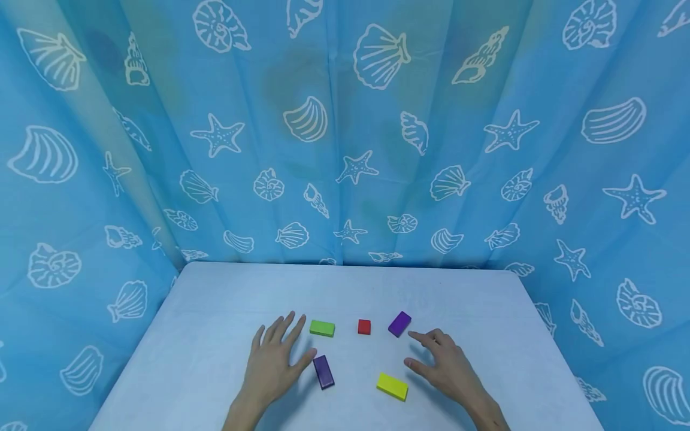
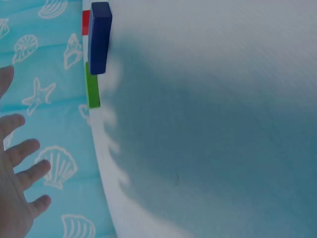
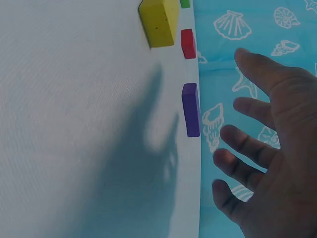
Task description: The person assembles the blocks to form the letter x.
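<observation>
My left hand (image 1: 273, 365) hovers over the left half of the table with its fingers spread, holding nothing. Its thumb tip is close to a dark purple block (image 1: 324, 372), and a green block (image 1: 322, 328) lies just beyond its fingertips. My right hand (image 1: 448, 366), fingers loosely bent and grasping nothing, is above the table on the right. Near its index fingertip lies a second purple block (image 1: 399, 324); a yellow block (image 1: 392, 387) is left of its thumb. Between the green and far purple blocks sits a small red block (image 1: 364, 327).
A white cloth-like surface covers the table (image 1: 242, 287). Behind it and along both sides hangs a blue curtain (image 1: 334, 149) printed with white shells and starfish. Both hands cast shadows on the tabletop.
</observation>
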The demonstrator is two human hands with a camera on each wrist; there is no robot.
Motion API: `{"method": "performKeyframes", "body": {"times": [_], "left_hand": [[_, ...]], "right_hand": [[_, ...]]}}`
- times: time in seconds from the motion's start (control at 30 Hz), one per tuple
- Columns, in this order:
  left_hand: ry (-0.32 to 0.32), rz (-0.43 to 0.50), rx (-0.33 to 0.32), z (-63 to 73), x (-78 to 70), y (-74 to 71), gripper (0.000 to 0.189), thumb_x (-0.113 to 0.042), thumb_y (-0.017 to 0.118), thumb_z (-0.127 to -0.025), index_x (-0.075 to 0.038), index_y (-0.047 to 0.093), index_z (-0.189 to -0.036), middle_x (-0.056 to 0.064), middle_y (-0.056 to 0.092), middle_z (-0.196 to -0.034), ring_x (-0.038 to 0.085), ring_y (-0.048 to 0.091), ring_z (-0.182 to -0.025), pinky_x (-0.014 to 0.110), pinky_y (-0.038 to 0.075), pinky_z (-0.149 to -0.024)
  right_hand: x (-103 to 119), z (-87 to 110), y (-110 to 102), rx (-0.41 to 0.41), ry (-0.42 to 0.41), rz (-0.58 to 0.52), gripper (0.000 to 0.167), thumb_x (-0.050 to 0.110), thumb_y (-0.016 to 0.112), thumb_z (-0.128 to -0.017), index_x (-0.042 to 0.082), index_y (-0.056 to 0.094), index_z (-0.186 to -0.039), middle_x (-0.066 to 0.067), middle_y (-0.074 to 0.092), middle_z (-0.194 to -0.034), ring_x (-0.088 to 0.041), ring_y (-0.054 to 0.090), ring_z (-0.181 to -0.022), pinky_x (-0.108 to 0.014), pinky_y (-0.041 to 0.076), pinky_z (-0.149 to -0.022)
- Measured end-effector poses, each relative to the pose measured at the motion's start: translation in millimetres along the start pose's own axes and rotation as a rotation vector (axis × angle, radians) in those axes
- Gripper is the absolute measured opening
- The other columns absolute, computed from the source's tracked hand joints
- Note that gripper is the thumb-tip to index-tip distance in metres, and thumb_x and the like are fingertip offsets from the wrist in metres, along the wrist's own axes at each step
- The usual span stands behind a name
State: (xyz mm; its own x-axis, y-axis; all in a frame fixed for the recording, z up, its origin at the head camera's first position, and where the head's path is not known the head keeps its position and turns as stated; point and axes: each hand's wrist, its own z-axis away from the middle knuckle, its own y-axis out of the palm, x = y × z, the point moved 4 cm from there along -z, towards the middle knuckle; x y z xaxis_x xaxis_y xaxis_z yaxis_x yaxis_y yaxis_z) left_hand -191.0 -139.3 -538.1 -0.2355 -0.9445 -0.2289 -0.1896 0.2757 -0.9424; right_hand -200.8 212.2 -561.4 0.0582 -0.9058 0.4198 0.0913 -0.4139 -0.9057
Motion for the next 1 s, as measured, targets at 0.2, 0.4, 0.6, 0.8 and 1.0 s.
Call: {"method": "performKeyframes", "body": {"times": [0.2, 0.4, 0.6, 0.8, 1.0], "left_hand": [[0.032, 0.037, 0.026, -8.4, -8.4, 6.1, 0.073, -0.062, 0.06, -0.093, -0.027, 0.042, -0.154, 0.004, 0.045, -0.156, 0.032, 0.044, -0.14, 0.06, 0.029, -0.113], [0.046, 0.089, 0.053, -14.7, -17.9, 12.8, 0.07, -0.061, 0.06, -0.093, -0.027, 0.045, -0.152, 0.002, 0.047, -0.153, 0.032, 0.046, -0.138, 0.06, 0.032, -0.112], [0.045, 0.149, 0.1, -19.4, -26.2, 16.7, 0.069, -0.061, 0.059, -0.094, -0.029, 0.044, -0.153, 0.002, 0.048, -0.152, 0.032, 0.046, -0.138, 0.061, 0.032, -0.111], [0.034, 0.227, 0.134, -22.9, -30.7, 19.2, 0.067, -0.056, 0.062, -0.094, -0.028, 0.044, -0.153, 0.003, 0.05, -0.15, 0.031, 0.045, -0.139, 0.061, 0.033, -0.111], [0.024, 0.262, 0.175, -26.2, -34.4, 22.4, 0.067, -0.056, 0.062, -0.094, -0.031, 0.043, -0.153, 0.002, 0.05, -0.149, 0.029, 0.046, -0.138, 0.056, 0.037, -0.11]], "right_hand": [[0.5, -0.5, 3.4, 0.094, 0.012, -0.1, 0.064, 0.057, 0.076, -0.082, 0.03, 0.061, -0.138, 0.005, 0.058, -0.114, -0.015, 0.054, -0.1, -0.046, 0.053, -0.091], [2.9, 0.7, 5.1, 0.159, -0.005, -0.164, 0.062, 0.053, 0.079, -0.082, 0.028, 0.062, -0.136, 0.006, 0.057, -0.106, -0.014, 0.052, -0.092, -0.033, 0.049, -0.076], [7.5, 3.2, 7.5, 0.229, -0.017, -0.206, 0.059, 0.046, 0.082, -0.081, 0.026, 0.063, -0.133, 0.004, 0.057, -0.101, -0.016, 0.05, -0.088, -0.032, 0.048, -0.073], [8.6, 2.0, 13.2, 0.281, -0.023, -0.223, 0.06, 0.045, 0.083, -0.079, 0.026, 0.064, -0.133, 0.004, 0.057, -0.1, -0.016, 0.051, -0.086, -0.03, 0.05, -0.073], [6.3, 0.6, 18.0, 0.323, -0.027, -0.232, 0.061, 0.049, 0.082, -0.079, 0.027, 0.064, -0.132, 0.004, 0.057, -0.102, -0.017, 0.052, -0.086, -0.031, 0.052, -0.074]]}}
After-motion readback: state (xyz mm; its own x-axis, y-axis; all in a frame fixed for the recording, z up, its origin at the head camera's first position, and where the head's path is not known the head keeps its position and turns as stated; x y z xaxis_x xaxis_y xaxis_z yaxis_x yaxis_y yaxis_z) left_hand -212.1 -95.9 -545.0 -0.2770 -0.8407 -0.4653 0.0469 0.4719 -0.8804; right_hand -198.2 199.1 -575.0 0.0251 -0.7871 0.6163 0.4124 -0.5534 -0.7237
